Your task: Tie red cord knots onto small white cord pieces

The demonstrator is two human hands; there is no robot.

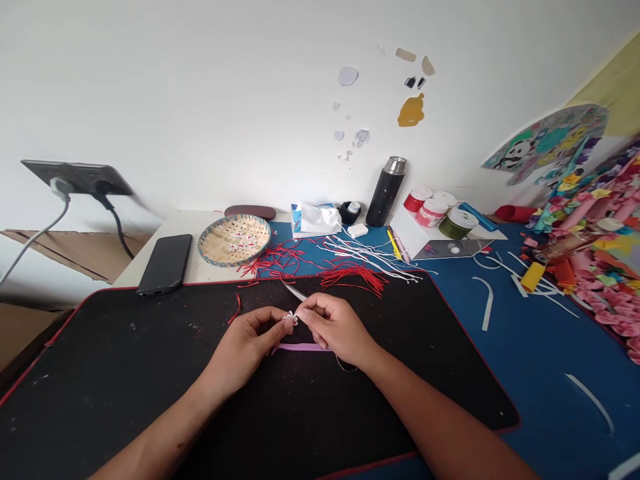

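Observation:
A small white flower made of looped cord or paper [291, 320] is held up over the black mat [150, 373]. My left hand [253, 340] pinches it from the left between thumb and fingertips. From the right, thumb and forefinger of my right hand [335, 327] are closed at its edge, on a petal or strand too small to tell apart. Below both hands lies a lilac strip [306, 347], its ends hidden by my fingers. A pointed metal blade [294, 291] shows beyond my right hand, and a dark loop [346, 364] shows under the wrist.
Along the back are a phone [166, 265], a woven basket [235, 240] with small white-red flowers, red strands [353, 277], white strands [370, 256], a tissue box [316, 220] and a black flask [386, 193]. Thread spools [457, 224] and paper strips [485, 303] sit right.

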